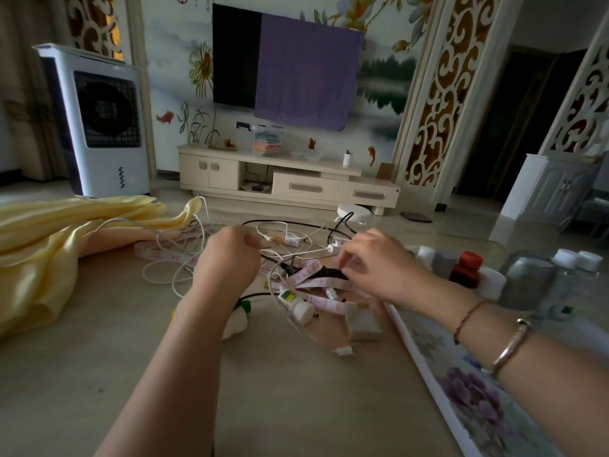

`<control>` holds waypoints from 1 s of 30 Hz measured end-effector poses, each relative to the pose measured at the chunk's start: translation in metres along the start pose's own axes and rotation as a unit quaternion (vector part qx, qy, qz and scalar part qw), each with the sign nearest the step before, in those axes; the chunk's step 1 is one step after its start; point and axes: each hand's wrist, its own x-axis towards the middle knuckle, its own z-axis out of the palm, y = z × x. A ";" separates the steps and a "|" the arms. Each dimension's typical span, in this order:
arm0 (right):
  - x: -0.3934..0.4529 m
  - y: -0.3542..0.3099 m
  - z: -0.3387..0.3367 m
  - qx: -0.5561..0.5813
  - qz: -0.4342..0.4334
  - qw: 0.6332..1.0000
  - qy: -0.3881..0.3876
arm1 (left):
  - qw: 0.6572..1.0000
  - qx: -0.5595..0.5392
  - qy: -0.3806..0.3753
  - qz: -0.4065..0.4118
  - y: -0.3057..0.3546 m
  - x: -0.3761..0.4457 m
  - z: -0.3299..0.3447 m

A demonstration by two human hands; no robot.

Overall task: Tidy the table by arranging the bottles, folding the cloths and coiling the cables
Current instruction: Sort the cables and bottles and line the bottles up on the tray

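Right now the tangle of white and black cables (290, 245) lies at the centre of the frame, mixed with a pink measuring tape (313, 275) and a small white bottle (298, 306). My left hand (227, 255) is curled, pinching a white cable; my right hand (375, 262) pinches the tape. Yellow cloth (59, 245) lies at left, bottles (468, 268) stand at right.

Glossy yellow satin-like cloth (49, 245) (softly creased) lies on the smooth, matt table (263, 390).

Bare forearms; bangle (509, 347), cord bracelet (468, 316).
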 end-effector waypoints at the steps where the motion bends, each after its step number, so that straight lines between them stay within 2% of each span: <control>1: 0.002 -0.007 0.003 0.029 -0.002 0.999 -0.022 | 1.000 0.014 -0.008 0.006 -0.003 0.000 -0.002; 5: 0.005 -0.032 0.020 0.089 -0.025 0.992 -0.084 | 0.997 0.060 -0.039 -0.017 -0.033 -0.006 -0.019; 9: 0.004 -0.046 0.034 0.110 -0.002 0.988 -0.107 | 0.987 0.113 -0.091 -0.070 -0.060 -0.011 -0.035; 16: -0.003 -0.058 0.042 0.113 0.043 0.985 -0.124 | 0.983 0.125 -0.136 -0.008 -0.049 -0.022 -0.034; 18: -0.005 -0.058 0.039 0.151 0.072 0.980 -0.109 | 0.984 0.121 -0.134 0.001 -0.048 -0.023 -0.036; 21: -0.009 -0.050 0.025 0.221 0.123 0.966 -0.045 | 0.986 0.116 -0.123 0.014 -0.040 -0.028 -0.032; 24: -0.024 -0.032 0.010 0.273 0.150 0.950 0.020 | 0.986 0.125 -0.066 0.084 -0.021 -0.040 -0.016; 27: -0.049 -0.008 0.000 0.268 0.177 0.945 0.070 | 0.975 0.143 -0.048 0.163 -0.003 -0.053 0.004; 30: -0.075 0.020 -0.004 0.248 0.219 0.938 0.105 | 0.970 0.150 -0.052 0.184 0.006 -0.060 0.017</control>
